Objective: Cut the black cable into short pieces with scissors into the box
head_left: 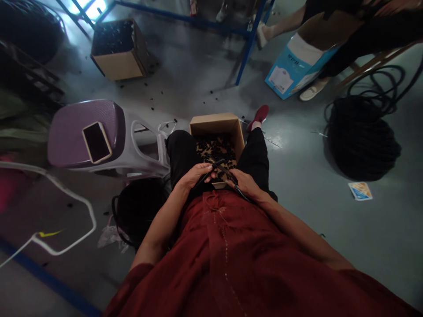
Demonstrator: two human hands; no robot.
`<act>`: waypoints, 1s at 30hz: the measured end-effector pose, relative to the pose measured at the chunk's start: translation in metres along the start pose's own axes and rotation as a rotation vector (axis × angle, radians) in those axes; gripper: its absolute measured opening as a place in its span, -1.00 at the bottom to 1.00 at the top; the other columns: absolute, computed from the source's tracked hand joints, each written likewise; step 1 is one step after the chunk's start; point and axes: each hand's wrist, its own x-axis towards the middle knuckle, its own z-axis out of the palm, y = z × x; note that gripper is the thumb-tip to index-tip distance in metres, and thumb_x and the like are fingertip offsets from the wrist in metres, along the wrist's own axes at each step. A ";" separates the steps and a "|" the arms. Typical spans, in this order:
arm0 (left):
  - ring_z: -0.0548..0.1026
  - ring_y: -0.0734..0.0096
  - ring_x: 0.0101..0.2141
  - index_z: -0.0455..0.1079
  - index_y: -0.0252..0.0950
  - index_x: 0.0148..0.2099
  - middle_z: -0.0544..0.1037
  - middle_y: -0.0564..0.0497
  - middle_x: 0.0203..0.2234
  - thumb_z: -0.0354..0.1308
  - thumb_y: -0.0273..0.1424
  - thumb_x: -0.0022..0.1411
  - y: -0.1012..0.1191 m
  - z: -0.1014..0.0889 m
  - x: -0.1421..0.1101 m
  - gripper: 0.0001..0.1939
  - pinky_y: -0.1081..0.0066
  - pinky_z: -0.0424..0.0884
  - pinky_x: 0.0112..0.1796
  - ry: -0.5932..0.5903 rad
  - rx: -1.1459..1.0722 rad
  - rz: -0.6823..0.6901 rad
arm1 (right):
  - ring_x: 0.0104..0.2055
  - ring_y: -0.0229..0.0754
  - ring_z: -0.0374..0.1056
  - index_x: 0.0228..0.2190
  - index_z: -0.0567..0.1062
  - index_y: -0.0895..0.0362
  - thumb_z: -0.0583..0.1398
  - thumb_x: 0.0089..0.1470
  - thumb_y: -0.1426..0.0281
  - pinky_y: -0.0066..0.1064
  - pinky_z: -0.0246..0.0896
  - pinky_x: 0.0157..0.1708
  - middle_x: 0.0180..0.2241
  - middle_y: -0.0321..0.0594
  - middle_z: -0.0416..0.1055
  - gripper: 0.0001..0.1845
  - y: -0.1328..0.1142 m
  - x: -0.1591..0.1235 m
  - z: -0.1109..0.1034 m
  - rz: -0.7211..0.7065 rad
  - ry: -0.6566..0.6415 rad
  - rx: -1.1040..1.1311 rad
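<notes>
Black cord (pixel 218 162) is pinched in the fingers of the left hand (pixel 198 173), over the near end of the open box (pixel 214 119). The right hand (pixel 246 182) is curled around a thin dark tool (pixel 225 170) over the same end of the open box. It may be scissors, but I cannot tell. I also cannot tell if it touches the cord. The open box sits between the person's knees and has lots of small black bits (pixel 211 147) inside.

Left of the open box is a purple stool (pixel 69 127) with a phone (pixel 97 142) on top. Well to the right of the open box, a big black coil (pixel 363 141) lies on the floor, near a little packet (pixel 360 191). Past the open box, far to the right, a blue carton (pixel 287 66) stands by another person's shoe (pixel 310 91). Far past it to the left is a brown box (pixel 120 67) full of dark stuff.
</notes>
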 end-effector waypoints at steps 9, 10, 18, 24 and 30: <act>0.30 0.66 -0.68 0.30 -0.43 -0.29 0.45 0.02 -0.56 0.19 -0.22 0.03 -0.005 0.001 0.006 -0.66 0.60 0.16 -0.66 0.069 0.032 0.005 | -0.26 -0.17 0.29 -0.19 0.32 0.12 0.01 0.09 0.18 -0.39 0.15 -0.26 -0.29 -0.17 0.36 -0.67 0.003 -0.001 0.006 0.056 0.005 0.073; 0.30 0.66 -0.69 0.29 -0.42 -0.29 0.46 0.02 -0.56 0.19 -0.23 0.03 -0.006 0.001 0.007 -0.66 0.60 0.17 -0.66 0.082 0.040 0.009 | -0.28 -0.18 0.29 -0.19 0.32 0.12 0.02 0.08 0.19 -0.40 0.15 -0.28 -0.31 -0.17 0.37 -0.67 0.003 -0.002 0.007 0.070 0.003 0.093; 0.30 0.67 -0.69 0.25 -0.39 -0.33 0.45 0.05 -0.57 0.18 -0.23 0.03 -0.012 0.001 0.017 -0.69 0.59 0.16 -0.65 0.127 0.093 0.007 | -0.40 -0.20 0.33 -0.19 0.32 0.12 0.03 0.06 0.19 -0.47 0.12 -0.40 -0.39 -0.19 0.41 -0.67 0.006 -0.003 0.016 0.188 0.002 0.140; 0.28 0.68 -0.68 0.25 -0.38 -0.34 0.42 0.07 -0.58 0.19 -0.22 0.01 -0.012 0.003 0.017 -0.68 0.59 0.15 -0.64 0.145 0.141 0.019 | -0.40 -0.18 0.35 -0.20 0.34 0.11 0.04 0.04 0.15 -0.45 0.12 -0.40 -0.42 -0.21 0.42 -0.64 0.009 -0.003 0.021 0.212 0.020 0.163; 0.28 0.69 -0.67 0.26 -0.39 -0.34 0.41 0.08 -0.57 0.18 -0.22 0.01 -0.011 0.005 0.016 -0.68 0.58 0.15 -0.61 0.150 0.182 0.018 | -0.41 -0.17 0.35 -0.24 0.36 0.09 0.04 0.04 0.16 -0.45 0.12 -0.42 -0.45 -0.24 0.41 -0.68 0.011 -0.002 0.020 0.248 0.033 0.157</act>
